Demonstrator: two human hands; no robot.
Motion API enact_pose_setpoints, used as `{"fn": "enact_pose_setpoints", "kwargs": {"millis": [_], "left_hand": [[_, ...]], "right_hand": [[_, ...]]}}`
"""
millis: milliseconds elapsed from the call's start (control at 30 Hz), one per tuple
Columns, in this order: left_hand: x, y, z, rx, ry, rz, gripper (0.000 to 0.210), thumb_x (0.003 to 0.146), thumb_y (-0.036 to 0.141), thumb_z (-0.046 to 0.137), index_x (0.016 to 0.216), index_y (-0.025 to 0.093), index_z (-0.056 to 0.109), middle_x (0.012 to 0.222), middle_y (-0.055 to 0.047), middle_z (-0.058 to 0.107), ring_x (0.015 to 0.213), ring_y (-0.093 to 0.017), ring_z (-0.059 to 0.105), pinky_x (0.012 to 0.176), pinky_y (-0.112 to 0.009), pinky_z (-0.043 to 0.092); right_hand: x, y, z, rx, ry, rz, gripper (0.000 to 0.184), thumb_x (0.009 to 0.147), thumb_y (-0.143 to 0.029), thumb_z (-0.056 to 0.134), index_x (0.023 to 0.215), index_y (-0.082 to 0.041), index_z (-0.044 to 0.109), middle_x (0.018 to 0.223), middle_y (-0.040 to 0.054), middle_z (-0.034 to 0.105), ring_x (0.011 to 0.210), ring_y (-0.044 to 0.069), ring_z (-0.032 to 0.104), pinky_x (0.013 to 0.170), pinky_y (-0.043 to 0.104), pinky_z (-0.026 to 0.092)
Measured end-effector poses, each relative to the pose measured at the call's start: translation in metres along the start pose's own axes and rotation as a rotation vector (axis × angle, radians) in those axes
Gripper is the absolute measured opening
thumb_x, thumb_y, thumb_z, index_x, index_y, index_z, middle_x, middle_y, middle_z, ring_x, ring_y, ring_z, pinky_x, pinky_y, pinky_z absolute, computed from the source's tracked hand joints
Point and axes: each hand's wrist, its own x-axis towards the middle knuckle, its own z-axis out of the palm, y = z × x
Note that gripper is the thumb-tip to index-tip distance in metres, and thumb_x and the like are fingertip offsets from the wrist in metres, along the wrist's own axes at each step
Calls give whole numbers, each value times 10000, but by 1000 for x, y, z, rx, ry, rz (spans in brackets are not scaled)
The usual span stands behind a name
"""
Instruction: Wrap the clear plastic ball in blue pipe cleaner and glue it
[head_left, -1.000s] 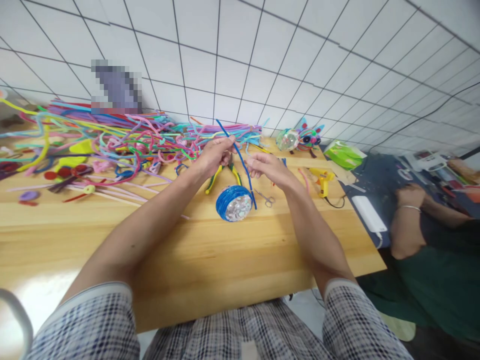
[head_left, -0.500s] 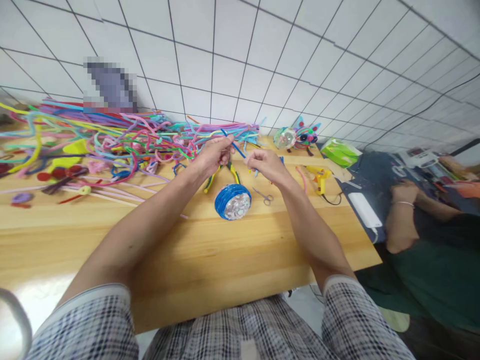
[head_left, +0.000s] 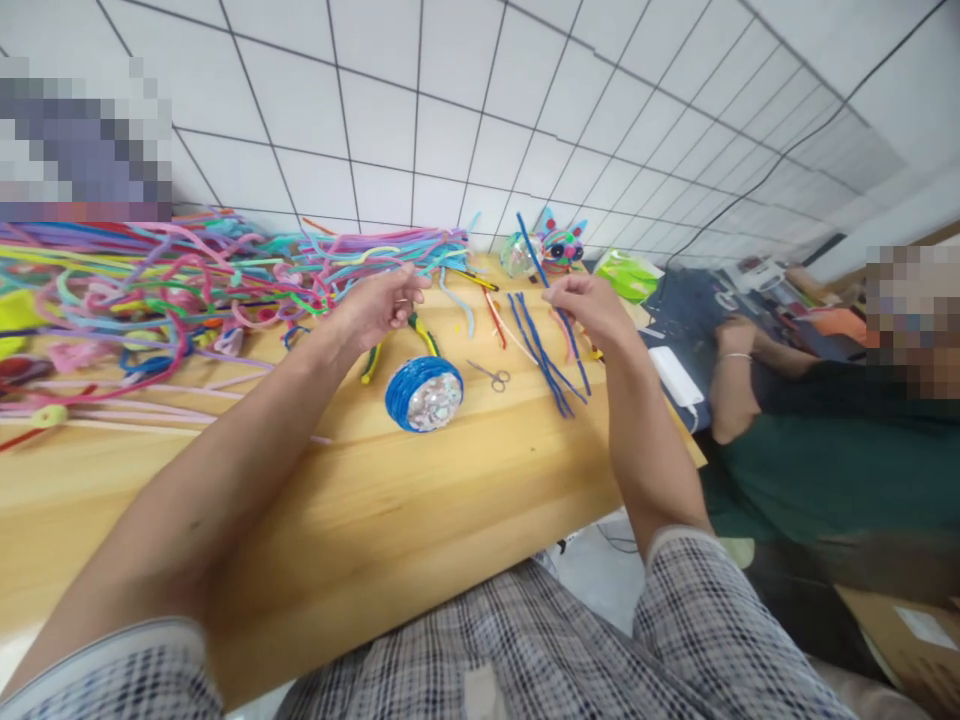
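Observation:
My right hand (head_left: 592, 308) pinches a blue pipe cleaner (head_left: 529, 246) that slants up and to the left, above the table. Beneath and beside that hand, several more blue pipe cleaners (head_left: 541, 362) lie loosely crossed on the wood. My left hand (head_left: 384, 303) hovers with its fingers loosely curled and apart, and nothing shows in it. Just below it are yellow-and-green handled pliers (head_left: 370, 364), their head hidden by the hand. Nearer me sits a round piece (head_left: 425, 394), wrapped in blue with a clear glittery face. Small scissors (head_left: 495, 377) rest to its right.
A heap of coloured pipe cleaners (head_left: 247, 265) spreads along the wall on the left. Toward the back right stand a clear ball (head_left: 520, 254), a colourful animal-like figure (head_left: 562, 246) and a green packet (head_left: 627, 276). A co-worker's hand (head_left: 736, 337) is beyond the table's right edge.
My hands have moved apart. The blue pipe cleaner, held between both hands before, is now in my right hand only. The view has swung right, uncovering the blue pipe cleaners on the table.

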Motion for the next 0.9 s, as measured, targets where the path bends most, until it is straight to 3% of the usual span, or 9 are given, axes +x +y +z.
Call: {"fn": "enact_pose_setpoints", "kwargs": {"millis": [133, 233, 400, 500, 633, 733, 900], "left_hand": [[0, 1, -2, 37, 37, -33, 326, 1133, 358, 591, 957, 133, 748, 697, -5, 653, 519, -69, 355, 477, -243, 208], [-1, 2, -1, 60, 54, -40, 334, 1164, 326, 543, 959, 136, 726, 694, 4, 642, 543, -74, 350, 508, -262, 201], [0, 0, -3, 80, 68, 6, 318, 1120, 391, 636, 947, 137, 716, 708, -1, 649, 537, -83, 341, 542, -313, 194], [3, -3, -7, 97, 51, 17, 318, 1126, 383, 609, 965, 130, 716, 732, -9, 643, 514, -72, 362, 523, -301, 195], [2, -3, -7, 84, 48, 61, 282, 1052, 409, 694, 948, 148, 714, 710, -3, 640, 479, -62, 385, 474, -264, 210], [-5, 0, 1, 68, 85, 90, 143, 977, 280, 714, 891, 166, 703, 646, 29, 586, 436, -60, 377, 457, -251, 205], [-10, 9, 10, 87, 124, 127, 211, 1067, 214, 587, 928, 159, 736, 758, -16, 681, 435, -61, 391, 471, -269, 241]], "right_hand": [[-8, 34, -15, -219, 52, 102, 183, 805, -357, 737, 731, -195, 696, 602, -55, 568, 593, 117, 474, 622, 279, 388], [-10, 57, -7, -329, 60, 145, 196, 834, -356, 711, 713, -204, 686, 602, -45, 590, 617, 140, 535, 653, 283, 433], [0, 81, 12, -399, 64, 165, 183, 857, -315, 699, 706, -213, 716, 660, 0, 686, 735, 204, 676, 774, 322, 542], [6, 86, 17, -444, 97, 169, 115, 848, -287, 725, 787, -211, 785, 874, 53, 824, 934, 250, 761, 940, 364, 580], [1, 79, 19, -451, 112, 155, 198, 897, -318, 689, 947, -202, 841, 1089, 92, 881, 1073, 269, 800, 1031, 374, 590], [-6, 72, 18, -431, 115, 139, 262, 894, -308, 645, 986, -155, 838, 1127, 159, 877, 1105, 306, 806, 1064, 421, 588], [-2, 71, 19, -410, 175, 170, 265, 826, -406, 664, 910, -195, 799, 998, 150, 860, 1011, 341, 793, 1031, 490, 596]]}}
